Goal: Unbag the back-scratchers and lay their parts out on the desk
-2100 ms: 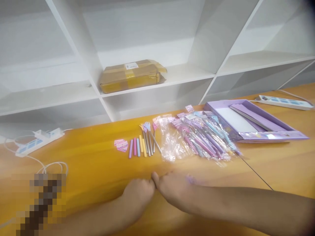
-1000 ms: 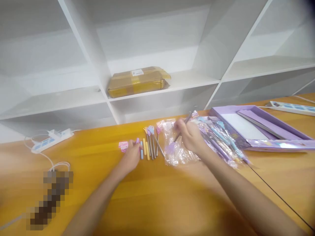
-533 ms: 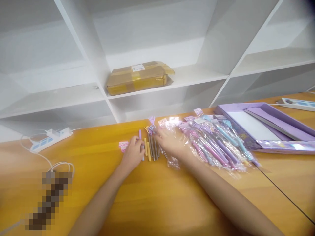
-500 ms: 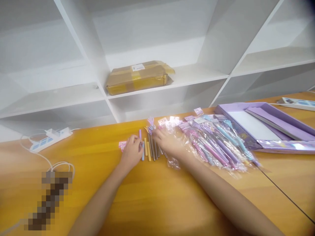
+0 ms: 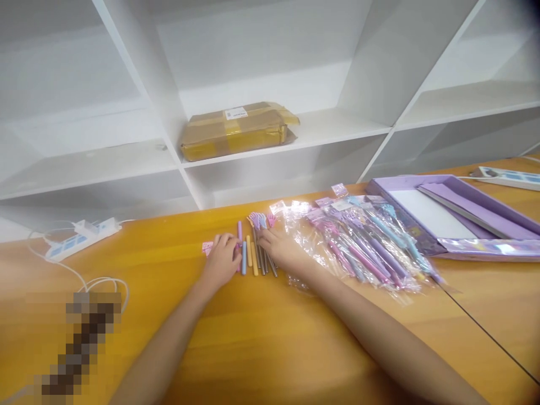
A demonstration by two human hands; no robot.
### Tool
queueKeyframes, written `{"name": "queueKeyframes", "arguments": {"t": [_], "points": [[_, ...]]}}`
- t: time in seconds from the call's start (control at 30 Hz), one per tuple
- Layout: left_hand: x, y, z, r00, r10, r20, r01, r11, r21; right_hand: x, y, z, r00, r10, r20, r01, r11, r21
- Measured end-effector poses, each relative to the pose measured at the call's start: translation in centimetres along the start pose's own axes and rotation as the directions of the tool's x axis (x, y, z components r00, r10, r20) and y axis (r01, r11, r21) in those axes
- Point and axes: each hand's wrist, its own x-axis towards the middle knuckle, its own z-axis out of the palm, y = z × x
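My left hand (image 5: 220,260) rests on the table with its fingers curled, beside a purple handle (image 5: 239,230) and a light blue handle (image 5: 243,259). Something pinkish shows under its fingertips; the hand hides most of it. Two yellow handles (image 5: 253,259) lie just right of the blue one. My right hand (image 5: 280,247) is closed over a row of metal back scratcher rods (image 5: 264,263) and partly covers them. Small hand-shaped heads, purple and blue (image 5: 257,219) and pink (image 5: 271,219), top these rods. A pink card (image 5: 206,246) peeks out behind my left hand.
Clear plastic wrappers (image 5: 301,264) lie beside my right forearm. Several bagged back scratchers (image 5: 371,247) are piled further right, next to an open purple box (image 5: 451,211). A power strip (image 5: 84,241) with cables is at left. A taped parcel (image 5: 236,134) sits on the shelf.
A purple hand-shaped head has come down level with the other heads in the row. My left hand has shifted slightly left, uncovering more of the blue handle. The rods are closer together.
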Motion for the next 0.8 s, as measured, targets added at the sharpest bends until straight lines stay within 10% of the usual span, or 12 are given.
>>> {"name": "queueKeyframes", "arguments": {"t": [0.23, 0.37, 0.5, 0.8], "points": [[-0.2, 1.0, 0.0, 1.000, 0.013, -0.014, -0.013, 0.998, -0.060, -1.2, 2.7, -8.5, 0.962, 0.268, -0.051, -0.262, 0.959, 0.107], [-1.0, 2.2, 0.4, 0.997, 0.026, -0.069, -0.034, 0.992, -0.119, -6.0, 6.3, -12.0, 0.746, 0.649, -0.150, -0.654, 0.756, 0.020], [-1.2, 5.0, 0.8, 0.982, 0.182, -0.041, -0.187, 0.970, -0.157, -10.5, 6.0, -10.3, 0.577, 0.814, -0.074, -0.817, 0.576, -0.040], [1.3, 13.2, 4.6, 0.984, 0.148, 0.097, -0.137, 0.984, -0.110, -11.6, 1.1, -5.0, 0.707, 0.700, -0.096, -0.690, 0.714, 0.122]]}}
